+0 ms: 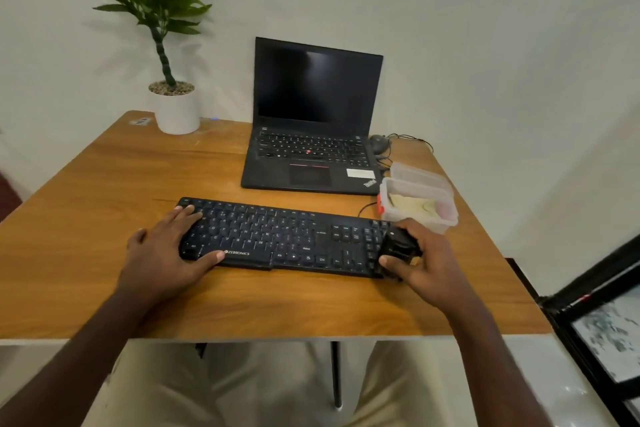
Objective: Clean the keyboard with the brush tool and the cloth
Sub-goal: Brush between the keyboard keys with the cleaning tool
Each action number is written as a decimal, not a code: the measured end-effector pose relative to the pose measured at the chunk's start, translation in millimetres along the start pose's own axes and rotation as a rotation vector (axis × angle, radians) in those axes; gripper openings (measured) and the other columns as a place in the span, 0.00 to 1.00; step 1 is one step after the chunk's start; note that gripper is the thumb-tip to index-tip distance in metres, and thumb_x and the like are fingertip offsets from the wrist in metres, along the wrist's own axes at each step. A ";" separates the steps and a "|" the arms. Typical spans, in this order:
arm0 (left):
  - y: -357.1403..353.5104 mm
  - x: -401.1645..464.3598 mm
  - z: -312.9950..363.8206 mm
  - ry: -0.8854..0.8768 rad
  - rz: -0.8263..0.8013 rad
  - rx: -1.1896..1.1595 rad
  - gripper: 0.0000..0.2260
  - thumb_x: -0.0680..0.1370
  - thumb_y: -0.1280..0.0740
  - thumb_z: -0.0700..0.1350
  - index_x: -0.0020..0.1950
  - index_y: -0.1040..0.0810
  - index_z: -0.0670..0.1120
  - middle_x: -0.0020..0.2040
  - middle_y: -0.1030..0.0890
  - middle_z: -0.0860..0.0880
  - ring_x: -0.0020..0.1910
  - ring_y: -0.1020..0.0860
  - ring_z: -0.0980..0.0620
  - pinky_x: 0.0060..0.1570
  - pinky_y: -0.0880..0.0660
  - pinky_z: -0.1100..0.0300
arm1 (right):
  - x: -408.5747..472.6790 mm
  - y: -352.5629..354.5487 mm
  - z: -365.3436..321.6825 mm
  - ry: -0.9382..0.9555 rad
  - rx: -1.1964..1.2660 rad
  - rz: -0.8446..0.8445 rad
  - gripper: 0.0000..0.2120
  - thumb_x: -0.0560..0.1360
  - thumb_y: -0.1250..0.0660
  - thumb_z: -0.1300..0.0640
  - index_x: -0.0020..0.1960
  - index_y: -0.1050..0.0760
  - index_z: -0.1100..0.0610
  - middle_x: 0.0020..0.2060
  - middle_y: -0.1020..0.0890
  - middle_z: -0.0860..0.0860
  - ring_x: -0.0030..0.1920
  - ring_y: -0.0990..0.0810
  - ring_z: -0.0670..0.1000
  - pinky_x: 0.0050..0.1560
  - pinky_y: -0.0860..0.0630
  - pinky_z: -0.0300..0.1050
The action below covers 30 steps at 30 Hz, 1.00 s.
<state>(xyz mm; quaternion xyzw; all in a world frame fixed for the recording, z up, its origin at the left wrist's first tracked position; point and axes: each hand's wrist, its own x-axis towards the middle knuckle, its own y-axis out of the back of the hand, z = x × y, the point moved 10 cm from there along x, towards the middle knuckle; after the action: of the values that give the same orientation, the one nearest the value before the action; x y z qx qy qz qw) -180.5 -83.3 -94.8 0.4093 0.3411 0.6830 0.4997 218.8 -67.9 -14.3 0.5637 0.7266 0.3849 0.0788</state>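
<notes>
Wooden desk (104,184): orange-brown grain top, carrying everything below; pale wall behind it.
Laptop (311,121): black, lid open, screen dark, standing at the back of the desk behind the keyboard.
Plant (169,45): green leaves in a white pot at the desk's back left corner.
Keyboard (284,236): black, full width, lying flat across the near middle of the desk, its cable running out at the back right.
Container (419,203): clear plastic tub just behind the keyboard's right end, with pale yellowish material inside; I cannot tell whether that is the cloth.
Left hand (162,253): laid flat over the keyboard's left end, fingers straight and spread across the keys, thumb along the front edge, gripping nothing.
Right hand (422,260): at the keyboard's right end, fingers and thumb curled round the brush tool.
Brush tool (398,246): small, black, held over the number pad; whether it touches the keys is unclear.
</notes>
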 end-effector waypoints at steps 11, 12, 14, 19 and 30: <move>2.0 -1.4 7.7 -0.032 0.009 -0.003 0.47 0.65 0.44 0.76 0.77 0.34 0.49 0.78 0.37 0.48 0.78 0.41 0.50 0.72 0.38 0.40 | -27.6 30.6 24.9 -0.089 0.084 0.301 0.16 0.70 0.22 0.66 0.52 0.24 0.55 0.41 0.17 0.43 0.44 0.19 0.40 0.42 0.27 0.27; 1.9 -1.5 8.1 -0.038 0.010 0.002 0.47 0.66 0.44 0.76 0.77 0.34 0.49 0.78 0.37 0.48 0.78 0.41 0.50 0.72 0.39 0.40 | -30.7 37.1 28.4 -0.101 0.077 0.365 0.16 0.70 0.22 0.65 0.53 0.24 0.55 0.41 0.18 0.44 0.44 0.19 0.40 0.41 0.27 0.27; 1.2 -2.1 9.2 -0.051 0.016 0.025 0.46 0.66 0.45 0.76 0.76 0.34 0.49 0.78 0.36 0.48 0.78 0.41 0.50 0.72 0.41 0.41 | -33.9 41.9 31.5 -0.120 0.067 0.420 0.16 0.71 0.22 0.65 0.54 0.24 0.56 0.42 0.18 0.46 0.44 0.20 0.40 0.41 0.27 0.27; 3.6 -6.7 24.6 -0.130 0.076 0.162 0.40 0.71 0.47 0.72 0.73 0.29 0.47 0.75 0.30 0.45 0.75 0.36 0.48 0.71 0.44 0.41 | -28.1 18.4 32.1 -0.159 0.276 0.362 0.17 0.70 0.23 0.67 0.54 0.23 0.56 0.43 0.17 0.44 0.45 0.18 0.41 0.43 0.24 0.31; -44.2 5.0 169.7 -0.402 0.006 0.071 0.29 0.76 0.46 0.65 0.68 0.24 0.49 0.67 0.22 0.47 0.67 0.27 0.50 0.70 0.42 0.45 | -33.8 23.0 64.2 -0.315 0.483 0.435 0.20 0.75 0.26 0.58 0.65 0.25 0.47 0.56 0.20 0.47 0.57 0.18 0.50 0.49 0.15 0.53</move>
<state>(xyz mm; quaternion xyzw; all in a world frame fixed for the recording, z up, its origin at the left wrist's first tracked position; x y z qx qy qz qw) -10.7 -57.0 -59.0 0.5556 0.2571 0.5766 0.5411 283.4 -65.8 -54.6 0.7598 0.6386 0.1185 -0.0292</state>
